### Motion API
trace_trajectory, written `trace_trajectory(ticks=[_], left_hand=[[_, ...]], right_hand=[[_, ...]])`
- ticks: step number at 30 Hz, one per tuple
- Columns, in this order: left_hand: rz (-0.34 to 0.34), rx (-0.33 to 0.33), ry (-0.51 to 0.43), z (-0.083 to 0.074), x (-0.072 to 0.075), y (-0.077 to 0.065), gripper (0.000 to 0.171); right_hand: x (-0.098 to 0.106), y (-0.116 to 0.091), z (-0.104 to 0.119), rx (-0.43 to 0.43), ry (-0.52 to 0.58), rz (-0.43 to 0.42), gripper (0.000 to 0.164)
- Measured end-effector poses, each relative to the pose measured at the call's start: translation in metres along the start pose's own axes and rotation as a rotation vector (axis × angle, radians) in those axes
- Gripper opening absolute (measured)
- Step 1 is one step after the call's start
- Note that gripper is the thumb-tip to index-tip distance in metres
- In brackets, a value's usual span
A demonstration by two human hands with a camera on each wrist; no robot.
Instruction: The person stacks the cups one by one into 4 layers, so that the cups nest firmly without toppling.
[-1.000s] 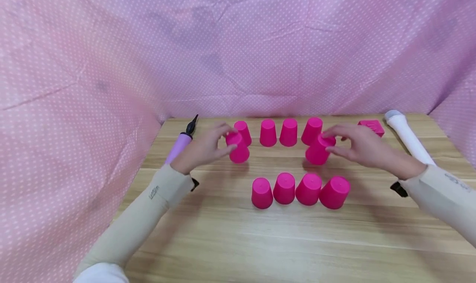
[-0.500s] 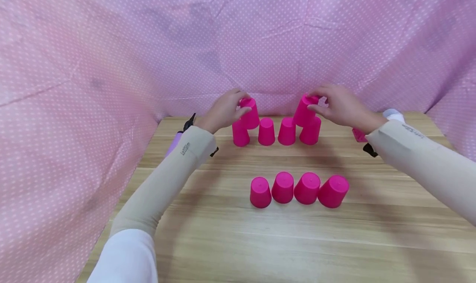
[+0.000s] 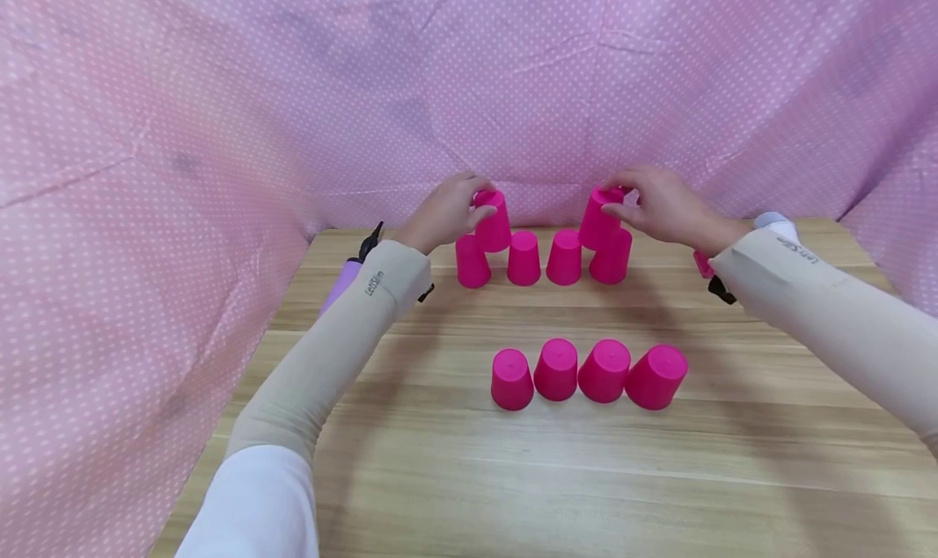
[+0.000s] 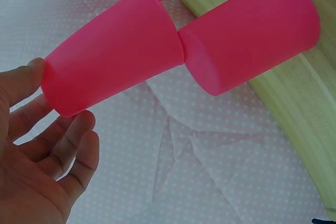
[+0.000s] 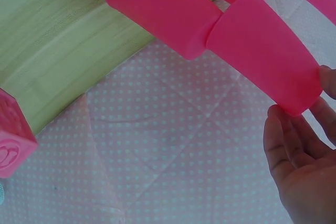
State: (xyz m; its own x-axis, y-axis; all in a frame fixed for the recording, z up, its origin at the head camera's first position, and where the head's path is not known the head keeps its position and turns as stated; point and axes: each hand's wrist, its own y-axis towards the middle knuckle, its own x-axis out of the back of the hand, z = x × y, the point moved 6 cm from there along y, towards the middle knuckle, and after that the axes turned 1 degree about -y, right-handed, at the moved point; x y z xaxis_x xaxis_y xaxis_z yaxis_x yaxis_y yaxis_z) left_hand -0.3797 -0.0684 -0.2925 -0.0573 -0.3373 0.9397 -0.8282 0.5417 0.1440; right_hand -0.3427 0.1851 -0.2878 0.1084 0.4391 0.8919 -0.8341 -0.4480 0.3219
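Observation:
Near the back of the table, several pink cups stand upside down in a row. My left hand [image 3: 450, 209] grips the closed end of an upside-down pink cup [image 4: 113, 53], whose rim meets the base of the leftmost back cup [image 4: 249, 35]. On the other side, my right hand [image 3: 663, 204] pinches a matching cup [image 5: 265, 53] by its closed end. That one's rim sits at the top of the rightmost back cup [image 5: 163, 11]. Both held cups lean inward over the gaps beside the end cups.
A second row of upside-down pink cups [image 3: 604, 372] stands nearer on the wooden table [image 3: 513, 485]. Left of my arm lies a purple pump [image 3: 341, 285] with a black nozzle. At right, a pink block [image 5: 13, 140] and a white-and-grey object [image 3: 778, 226] are partly behind my sleeve.
Both hands have carried their cups from in front of the back row up onto its end cups. Over the last half second, hands and cups have barely shifted.

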Motion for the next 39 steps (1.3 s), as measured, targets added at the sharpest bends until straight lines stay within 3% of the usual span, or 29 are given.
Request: trace_trajectory(ticks=[14, 22, 27, 31, 35, 39], left_hand=[[0.021, 0.022, -0.019, 0.001, 0.000, 0.000, 0.041], [0.004, 0.006, -0.028, 0.002, 0.000, 0.000, 0.041], [-0.039, 0.004, -0.026, 0.001, 0.007, -0.005, 0.044], [-0.119, -0.067, 0.004, -0.009, 0.017, -0.016, 0.042], [-0.194, -0.249, 0.027, -0.034, 0.027, -0.042, 0.037], [-0.182, -0.428, 0.006, -0.058, 0.020, -0.078, 0.033]], right_hand=[[-0.003, 0.003, -0.004, -0.018, -0.009, 0.013, 0.028], [0.000, 0.000, -0.004, -0.031, 0.020, 0.023, 0.030], [0.007, -0.004, 0.000, 0.002, 0.037, -0.016, 0.036], [0.016, -0.014, 0.012, 0.097, 0.046, -0.111, 0.037], [0.022, -0.035, 0.031, 0.237, 0.043, -0.206, 0.037], [0.016, -0.061, 0.050, 0.356, 0.047, -0.212, 0.037]])
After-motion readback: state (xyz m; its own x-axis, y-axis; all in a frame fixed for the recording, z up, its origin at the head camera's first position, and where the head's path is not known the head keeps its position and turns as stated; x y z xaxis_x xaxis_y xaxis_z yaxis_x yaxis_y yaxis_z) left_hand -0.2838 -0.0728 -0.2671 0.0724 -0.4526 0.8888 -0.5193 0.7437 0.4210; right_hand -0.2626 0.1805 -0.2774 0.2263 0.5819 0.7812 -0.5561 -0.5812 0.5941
